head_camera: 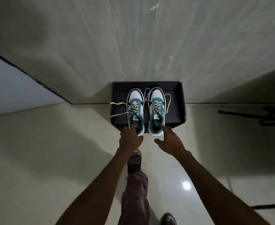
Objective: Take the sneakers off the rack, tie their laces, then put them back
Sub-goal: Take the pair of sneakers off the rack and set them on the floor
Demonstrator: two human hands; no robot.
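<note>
Two green and white sneakers stand side by side, toes to the wall, on a low black rack [179, 101]. The left sneaker [135, 108] and the right sneaker [157, 108] both have loose, untied white laces trailing over the rack's top and left edge. My left hand [130, 137] has its fingers in the heel opening of the left sneaker. My right hand [169, 140] has fingers in the heel opening of the right sneaker, thumb spread out below the heel.
The rack stands against a pale tiled wall [133, 38] on a glossy tiled floor [52, 151]. My sandalled foot [134, 161] and trouser leg are just below my hands. Black metal frames [269, 116] lie at the right edge.
</note>
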